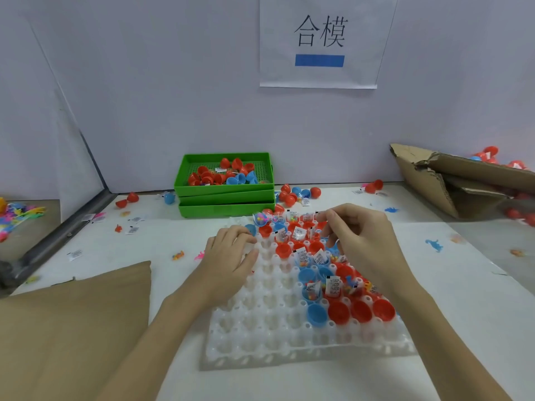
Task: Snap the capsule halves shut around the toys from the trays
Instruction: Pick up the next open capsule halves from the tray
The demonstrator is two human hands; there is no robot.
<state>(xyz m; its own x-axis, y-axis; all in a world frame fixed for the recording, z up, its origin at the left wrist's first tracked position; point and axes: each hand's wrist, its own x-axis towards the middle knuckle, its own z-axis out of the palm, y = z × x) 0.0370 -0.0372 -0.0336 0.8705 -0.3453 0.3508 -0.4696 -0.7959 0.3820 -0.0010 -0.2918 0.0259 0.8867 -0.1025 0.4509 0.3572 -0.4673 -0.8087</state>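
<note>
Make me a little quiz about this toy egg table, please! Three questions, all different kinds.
1. True or false: the green trays are stacked against the back wall.
2. Which side of the white holder tray has the filled capsule halves? A) the person's left B) the person's right
3. Fill in: the capsule halves are red and ____.

Key
1. True. Loose capsule halves lie in the top one.
2. B. The red and blue halves sit under and near the right hand; the left hand rests on empty cups.
3. Blue.
</note>
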